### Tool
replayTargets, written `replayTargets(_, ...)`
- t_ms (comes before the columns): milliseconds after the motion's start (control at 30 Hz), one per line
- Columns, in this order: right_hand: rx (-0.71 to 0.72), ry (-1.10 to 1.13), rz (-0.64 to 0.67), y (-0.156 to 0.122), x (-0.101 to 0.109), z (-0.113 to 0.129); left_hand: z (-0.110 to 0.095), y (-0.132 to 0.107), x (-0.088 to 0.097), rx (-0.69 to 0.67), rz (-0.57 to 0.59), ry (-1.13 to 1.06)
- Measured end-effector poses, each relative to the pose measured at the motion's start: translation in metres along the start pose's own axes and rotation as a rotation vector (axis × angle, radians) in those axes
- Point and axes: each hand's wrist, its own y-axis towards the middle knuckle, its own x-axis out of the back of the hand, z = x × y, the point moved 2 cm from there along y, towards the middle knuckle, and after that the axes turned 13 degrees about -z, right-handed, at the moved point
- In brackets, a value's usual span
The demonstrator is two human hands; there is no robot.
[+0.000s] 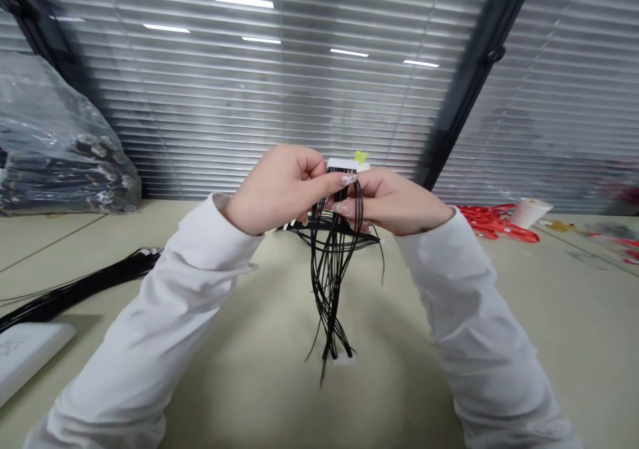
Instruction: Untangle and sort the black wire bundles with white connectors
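Note:
Both hands are raised over the table around a wire harness [329, 263] of thin black wires. Its white connector [342, 164] shows at the top between my fingertips, with a small yellow-green piece [361, 157] beside it. My left hand [287, 186] is closed, thumb across the wires just below the connector. From the other side, my right hand [387, 199] pinches black wires between thumb and fingers. The wires hang down to a second white connector [343, 358] near the tabletop. Behind the hands lies another bundle of black wires [299, 226], partly hidden.
At left are a clear plastic bag of harnesses [64, 143], a bundle of long black wires [84, 286] and a white box-like object [30, 352]. Red items [499, 223] and a white paper cup [530, 212] stand right. Window blinds [319, 90] rise behind the table.

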Motion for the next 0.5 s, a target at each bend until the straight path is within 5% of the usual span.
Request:
replayTargets(333, 0.199, -0.172, 0.031, -0.002, -0.012, 0.024, 0.003, 0.000, -0.001, 0.122, 0.143, -0.286)
replayTargets(500, 0.149, -0.160, -0.042, 0.001, -0.016, 0.021, 0.006, 0.001, -0.001, 0.209, 0.194, -0.460)
